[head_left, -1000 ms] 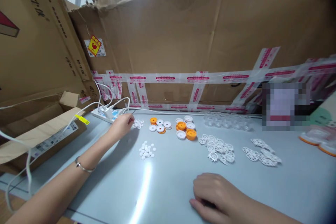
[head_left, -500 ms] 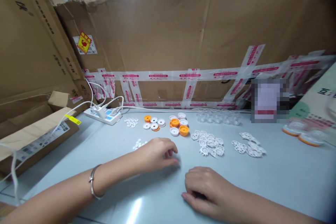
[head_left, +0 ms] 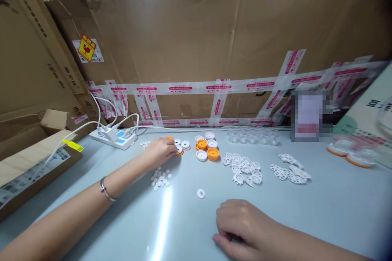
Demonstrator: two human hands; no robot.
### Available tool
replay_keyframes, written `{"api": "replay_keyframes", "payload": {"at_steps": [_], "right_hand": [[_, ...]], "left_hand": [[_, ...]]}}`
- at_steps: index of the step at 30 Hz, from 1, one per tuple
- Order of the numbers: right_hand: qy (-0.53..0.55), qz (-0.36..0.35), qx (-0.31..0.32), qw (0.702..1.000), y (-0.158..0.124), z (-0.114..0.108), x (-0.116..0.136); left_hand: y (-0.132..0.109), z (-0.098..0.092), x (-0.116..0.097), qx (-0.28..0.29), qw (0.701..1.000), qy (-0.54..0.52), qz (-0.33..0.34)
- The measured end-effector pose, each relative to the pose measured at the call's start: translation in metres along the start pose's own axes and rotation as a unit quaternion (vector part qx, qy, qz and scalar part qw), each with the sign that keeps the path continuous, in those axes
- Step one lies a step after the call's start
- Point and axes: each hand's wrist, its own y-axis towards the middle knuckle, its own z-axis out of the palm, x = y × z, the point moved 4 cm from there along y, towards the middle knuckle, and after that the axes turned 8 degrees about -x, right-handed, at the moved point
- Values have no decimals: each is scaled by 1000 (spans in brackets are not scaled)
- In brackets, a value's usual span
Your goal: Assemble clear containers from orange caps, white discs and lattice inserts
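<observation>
My left hand (head_left: pixel 162 151) reaches over the left cluster of round white and orange pieces, its fingers bent down and pressed together. Beside its fingertips lie a white disc (head_left: pixel 185 144) and a white-and-orange disc (head_left: pixel 179 150); whatever is under the fingers is hidden. My right hand (head_left: pixel 243 224) rests on the table with curled fingers, and nothing shows in it. A single small white disc (head_left: pixel 201 193) lies on the table in front of it, to the left. Small white round pieces (head_left: pixel 160 178) are scattered just below my left wrist.
Orange and white round cups (head_left: pixel 213 154) stand mid-table. White openwork pieces (head_left: pixel 243 168) lie in two heaps on the right, with clear plastic parts (head_left: pixel 253 136) behind. A power strip (head_left: pixel 114 138), an open carton (head_left: pixel 36 167) and a large cardboard wall (head_left: pixel 171 40) border the table.
My left hand has moved left and away from me, onto the left cluster of discs. A white disc now shows on the table where that hand was. The right hand stays put.
</observation>
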Motion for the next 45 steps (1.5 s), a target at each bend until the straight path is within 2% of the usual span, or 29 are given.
{"api": "replay_keyframes", "payload": {"at_steps": [5, 7, 9, 12, 16, 21, 24, 27, 29, 33, 36, 39, 45], "right_hand": [[3, 0, 7, 1000, 1, -1, 0], [5, 4, 13, 1000, 0, -1, -1], [10, 10, 14, 1000, 0, 0, -3], [23, 30, -20, 999, 0, -2, -6], [-14, 49, -76, 996, 2, -4, -10], [-44, 93, -64, 993, 5, 0, -15], [-37, 118, -57, 991, 6, 0, -16], [-38, 115, -60, 991, 6, 1, -17], [-36, 91, -94, 991, 5, -1, -16], [-10, 22, -222, 975, 1, -14, -14], [0, 24, -275, 961, 0, -21, -16], [-14, 26, -269, 963, 1, -20, -17], [-47, 16, -189, 981, 3, -7, -19]], "left_hand": [[-5, -4, -8, -22, 999, 22, 28], [-9, -11, -16, -56, 997, 37, 49], [-14, -20, -27, -114, 988, 57, 89], [-21, -30, -43, -180, 971, 68, 145], [-30, -33, -50, -204, 963, 45, 168], [-38, -32, -50, -213, 965, 1, 150], [-40, -33, -57, -218, 961, -20, 171], [-40, -32, -68, -217, 954, -39, 203], [-39, -33, -76, -221, 947, -47, 230], [-40, -34, -86, -237, 934, -48, 264], [-39, -30, -90, -229, 933, -44, 273], [-38, -25, -92, -202, 937, -42, 283], [-38, -18, -93, -190, 939, -42, 284]]}}
